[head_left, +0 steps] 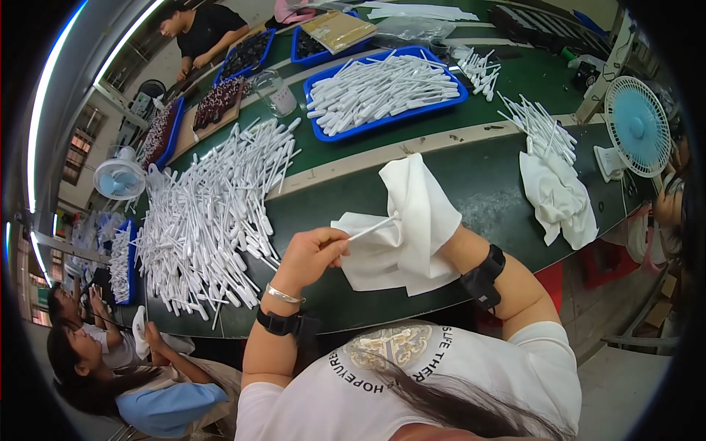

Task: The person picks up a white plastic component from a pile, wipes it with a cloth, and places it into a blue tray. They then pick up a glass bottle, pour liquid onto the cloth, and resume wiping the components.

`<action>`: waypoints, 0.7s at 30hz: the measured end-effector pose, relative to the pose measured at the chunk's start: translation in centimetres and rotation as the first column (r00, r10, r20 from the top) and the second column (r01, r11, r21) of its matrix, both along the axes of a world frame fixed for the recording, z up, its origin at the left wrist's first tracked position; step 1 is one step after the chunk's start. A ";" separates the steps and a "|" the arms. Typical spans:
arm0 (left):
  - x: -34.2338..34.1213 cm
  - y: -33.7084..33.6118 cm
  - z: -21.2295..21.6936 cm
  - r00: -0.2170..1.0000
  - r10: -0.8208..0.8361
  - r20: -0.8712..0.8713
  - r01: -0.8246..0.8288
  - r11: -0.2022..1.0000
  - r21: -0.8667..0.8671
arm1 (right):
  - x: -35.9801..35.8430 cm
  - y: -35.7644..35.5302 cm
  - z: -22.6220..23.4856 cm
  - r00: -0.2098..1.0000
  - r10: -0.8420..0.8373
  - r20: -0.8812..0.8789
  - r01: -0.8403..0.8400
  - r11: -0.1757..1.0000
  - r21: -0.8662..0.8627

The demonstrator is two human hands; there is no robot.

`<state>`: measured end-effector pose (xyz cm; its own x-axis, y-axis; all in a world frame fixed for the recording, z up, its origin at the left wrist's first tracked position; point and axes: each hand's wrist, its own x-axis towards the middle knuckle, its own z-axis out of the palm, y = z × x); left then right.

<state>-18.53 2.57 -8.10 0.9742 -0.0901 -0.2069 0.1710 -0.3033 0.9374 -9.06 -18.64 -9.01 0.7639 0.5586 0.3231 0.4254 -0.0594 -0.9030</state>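
Observation:
My left hand [316,253] pinches the thin end of a white plastic stick [373,228] between thumb and fingers. The stick's other end goes into the folds of a white cloth [423,202]. That cloth drapes over my right hand, which grips it around the stick; the fingers are hidden inside, and only the right wrist [457,248] comes out of the fabric. Left of my hands lies a large heap of similar white sticks [213,213], each with a thicker end, on the green worktable [323,187].
A blue tray [463,94] full of white sticks stands ahead. A smaller stick bundle [540,125] and a crumpled white cloth [557,195] lie at the right, near a blue-bladed fan [637,126]. A clear jar [276,94] stands behind the heap. Co-workers sit at the left and far left.

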 end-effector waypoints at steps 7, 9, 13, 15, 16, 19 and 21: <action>3.3 0.6 4.1 0.974 -0.224 -0.025 0.225 0.969 0.104 | 0.2 -0.9 0.1 0.956 -0.293 0.024 0.272 0.912 0.308; 5.7 1.3 5.3 0.967 -0.252 -0.029 0.253 0.964 0.082 | 1.5 -1.2 -0.6 0.970 -0.140 -0.198 0.201 0.923 0.329; 15.7 -0.1 5.9 0.975 -0.096 0.201 0.069 0.988 0.136 | 3.3 -0.8 -5.6 0.973 -0.100 -0.210 0.142 0.970 0.197; 21.5 -1.0 4.4 0.964 -0.079 0.254 0.024 0.977 0.213 | 3.2 -0.3 -6.2 0.982 -0.100 -0.160 0.120 0.986 0.119; 24.3 -1.4 3.6 0.952 -0.109 0.285 0.011 0.947 0.322 | 3.0 -0.1 -5.9 0.981 -0.075 -0.182 0.106 0.980 0.170; 31.3 -3.4 1.3 0.934 -0.130 0.333 -0.098 0.803 0.588 | 2.6 -0.3 -5.0 0.976 -0.039 -0.213 0.097 0.959 0.267; 33.7 -4.3 -0.3 0.920 -0.126 0.371 -0.141 0.776 0.614 | 2.2 -0.2 -4.6 0.947 -0.031 -0.321 0.135 0.941 0.310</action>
<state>15.20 -1.77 -8.38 0.9846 -0.0649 0.1621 -0.1423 -0.8359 0.5301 -6.88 -18.85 -13.62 0.8933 0.3937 0.2170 0.1305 0.2350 -0.9632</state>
